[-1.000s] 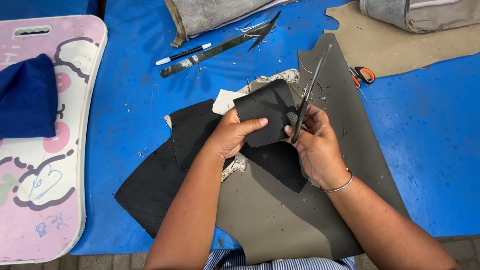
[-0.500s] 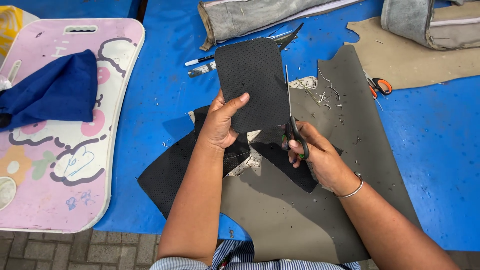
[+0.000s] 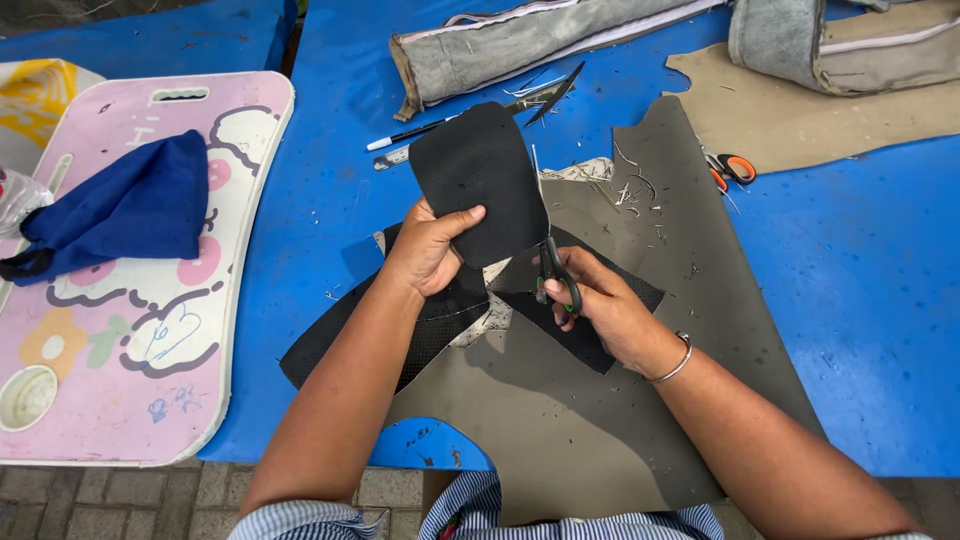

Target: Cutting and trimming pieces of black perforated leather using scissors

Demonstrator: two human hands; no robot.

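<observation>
I see the left hand [image 3: 428,248] grasping a black piece [image 3: 480,183] by its lower left edge: thumb across the near face, fingers behind. The piece stands up from the hand, rising away from me, clear of the surface [image 3: 860,270].

My right hand [image 3: 590,300] lies just right of the left, closed through the loops of the scissors [image 3: 553,255]. The blades run up from this hand along the right edge of the black piece, touching it. I cannot tell how far the blades are parted.

Below both hands lie black scraps [image 3: 420,330] on a grey sheet [image 3: 640,400] spread over the blue surface. Both forearms reach in from the bottom edge, the right wrist carrying a bangle [image 3: 676,366].

Beyond the left hand lie a pen [image 3: 410,135] and a dark blade [image 3: 545,100]. Far right of the right hand lie orange-handled scissors [image 3: 733,168]. Well left of the left hand, a pink board [image 3: 130,330] carries a blue cloth [image 3: 130,205]; a white cup [image 3: 27,396] sits in its near corner.
</observation>
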